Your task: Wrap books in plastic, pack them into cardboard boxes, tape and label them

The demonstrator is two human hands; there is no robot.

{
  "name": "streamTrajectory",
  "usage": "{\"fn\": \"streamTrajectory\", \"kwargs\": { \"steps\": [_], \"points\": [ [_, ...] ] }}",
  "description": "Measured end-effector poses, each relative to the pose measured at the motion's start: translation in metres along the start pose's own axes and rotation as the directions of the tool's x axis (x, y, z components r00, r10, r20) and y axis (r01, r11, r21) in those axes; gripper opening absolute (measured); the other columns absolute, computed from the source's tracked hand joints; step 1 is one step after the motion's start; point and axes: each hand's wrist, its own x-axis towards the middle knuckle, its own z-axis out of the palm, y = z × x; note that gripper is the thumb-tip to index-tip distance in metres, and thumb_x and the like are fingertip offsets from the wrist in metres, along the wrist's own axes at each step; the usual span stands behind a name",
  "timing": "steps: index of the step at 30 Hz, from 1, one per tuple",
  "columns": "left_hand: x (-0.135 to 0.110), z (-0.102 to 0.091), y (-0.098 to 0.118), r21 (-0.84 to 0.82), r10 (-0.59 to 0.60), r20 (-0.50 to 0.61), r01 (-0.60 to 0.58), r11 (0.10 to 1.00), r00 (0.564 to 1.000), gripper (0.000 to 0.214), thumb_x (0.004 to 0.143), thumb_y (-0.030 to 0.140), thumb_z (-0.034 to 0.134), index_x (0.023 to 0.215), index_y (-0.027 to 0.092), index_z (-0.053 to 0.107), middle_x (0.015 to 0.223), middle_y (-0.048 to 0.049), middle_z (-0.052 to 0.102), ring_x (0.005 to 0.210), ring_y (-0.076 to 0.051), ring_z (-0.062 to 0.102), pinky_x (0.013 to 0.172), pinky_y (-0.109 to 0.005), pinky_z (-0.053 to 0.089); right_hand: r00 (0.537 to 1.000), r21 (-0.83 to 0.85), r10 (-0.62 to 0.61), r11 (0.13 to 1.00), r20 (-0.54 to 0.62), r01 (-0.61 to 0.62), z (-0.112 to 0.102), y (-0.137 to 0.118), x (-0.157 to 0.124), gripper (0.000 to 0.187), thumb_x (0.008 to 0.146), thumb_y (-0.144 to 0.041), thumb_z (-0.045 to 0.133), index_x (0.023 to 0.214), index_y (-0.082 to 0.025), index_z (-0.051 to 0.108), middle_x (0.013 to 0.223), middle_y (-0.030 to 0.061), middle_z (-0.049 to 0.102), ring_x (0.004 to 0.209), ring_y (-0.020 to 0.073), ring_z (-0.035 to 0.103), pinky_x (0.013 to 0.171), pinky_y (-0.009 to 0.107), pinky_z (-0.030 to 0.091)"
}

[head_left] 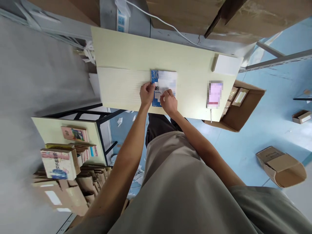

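A blue and white book with Chinese lettering lies on the pale yellow table in front of me. A whitish, partly see-through sheet or panel covers the right part of its cover and hides some of the print. At the book's left edge is my left hand, its thumb and fingers closed on that edge. My right hand rests over the lower right of the cover, fingers curled and drawn together. Whatever lies between its fingertips is hidden. To the left of the book, a thin pale sheet lies flat on the table.
On the table's right side are a white box and a blurred phone with a cable. Cardboard boxes stand on the right floor. At left, a lower table holds stacked books. A white cable runs behind.
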Motion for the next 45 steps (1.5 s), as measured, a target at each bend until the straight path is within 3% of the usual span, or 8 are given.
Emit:
{"fn": "streamTrajectory", "kwargs": {
  "steps": [8,13,16,23,29,34,39,45],
  "points": [
    [-0.027,0.012,0.011,0.395,-0.093,-0.086,0.119,0.911,0.992,0.056,0.087,0.043,0.102,0.127,0.024,0.067,0.146,-0.0207,0.071,0.15,-0.047,0.063,0.125,-0.063,0.055,0.997,0.028,-0.052,0.998,0.049,0.051,-0.002,0.015,-0.009,0.021,0.116,-0.027,0.06,0.127,-0.024,0.077,0.154,0.0161,0.073,0.12,0.0305,0.081,0.099,0.046,0.071],
    [-0.026,0.014,0.008,0.417,-0.118,-0.071,0.137,0.898,0.99,0.051,0.088,0.041,0.102,0.119,0.025,0.064,0.139,-0.0183,0.073,0.141,-0.046,0.069,0.123,-0.064,0.056,0.97,0.126,0.118,0.988,-0.214,-0.093,-0.037,0.066,0.017,0.026,0.117,-0.032,0.057,0.133,-0.022,0.074,0.142,0.0188,0.078,0.112,0.0276,0.081,0.102,0.046,0.069],
    [-0.028,0.013,0.005,0.405,-0.102,-0.076,0.124,0.906,0.992,0.045,0.092,0.044,0.099,0.112,0.025,0.063,0.131,-0.0164,0.074,0.135,-0.045,0.072,0.122,-0.062,0.056,0.968,0.194,0.17,0.972,-0.186,-0.133,-0.043,0.079,0.047,0.025,0.114,-0.04,0.066,0.131,-0.022,0.072,0.129,0.0158,0.083,0.107,0.028,0.081,0.107,0.051,0.068],
    [-0.039,0.016,-0.002,0.368,-0.061,-0.134,0.106,0.924,0.989,0.041,0.099,0.044,0.093,0.118,0.025,0.062,0.131,-0.0153,0.072,0.138,-0.041,0.07,0.119,-0.057,0.058,0.952,0.238,0.301,0.93,-0.062,-0.279,-0.042,0.06,0.08,0.019,0.107,-0.041,0.079,0.109,-0.025,0.069,0.115,0.0107,0.081,0.11,0.0295,0.078,0.113,0.054,0.064],
    [-0.039,0.016,-0.003,0.351,-0.034,-0.173,0.094,0.931,0.984,0.033,0.105,0.045,0.086,0.12,0.024,0.065,0.134,-0.0181,0.071,0.142,-0.044,0.069,0.123,-0.063,0.058,0.964,0.353,0.262,0.907,-0.05,-0.228,-0.037,0.052,0.077,0.024,0.109,-0.046,0.077,0.107,-0.03,0.059,0.108,0.0064,0.077,0.107,0.0282,0.074,0.108,0.05,0.063],
    [-0.074,0.014,0.014,0.379,0.167,-0.006,-0.153,0.913,0.986,0.046,0.116,0.055,0.067,0.149,0.023,0.066,0.161,-0.0239,0.067,0.162,-0.044,0.06,0.137,-0.064,0.049,0.962,0.356,0.26,0.909,-0.081,-0.216,-0.037,0.049,0.082,0.027,0.104,-0.042,0.079,0.1,-0.031,0.055,0.102,0.0049,0.075,0.104,0.0284,0.073,0.107,0.05,0.062],
    [-0.119,0.032,0.012,0.395,0.284,0.325,-0.402,0.826,0.902,0.066,0.114,0.049,0.068,0.172,0.019,0.057,0.185,-0.0235,0.053,0.178,-0.042,0.044,0.148,-0.062,0.039,0.967,0.295,0.239,0.933,-0.087,-0.205,-0.039,0.05,0.09,0.02,0.102,-0.038,0.075,0.102,-0.029,0.057,0.101,0.0051,0.075,0.105,0.0291,0.075,0.108,0.051,0.063],
    [-0.118,0.04,-0.008,0.181,0.326,0.241,-0.372,0.91,0.914,0.056,0.123,0.034,0.038,0.176,0.025,0.057,0.183,-0.013,0.06,0.177,-0.031,0.049,0.148,-0.057,0.043,0.993,0.111,-0.059,0.991,-0.102,0.07,-0.071,0.04,0.079,0.039,0.112,-0.051,0.07,0.139,-0.023,0.065,0.137,0.0174,0.075,0.14,0.0384,0.073,0.118,0.063,0.063]
  ]
}}
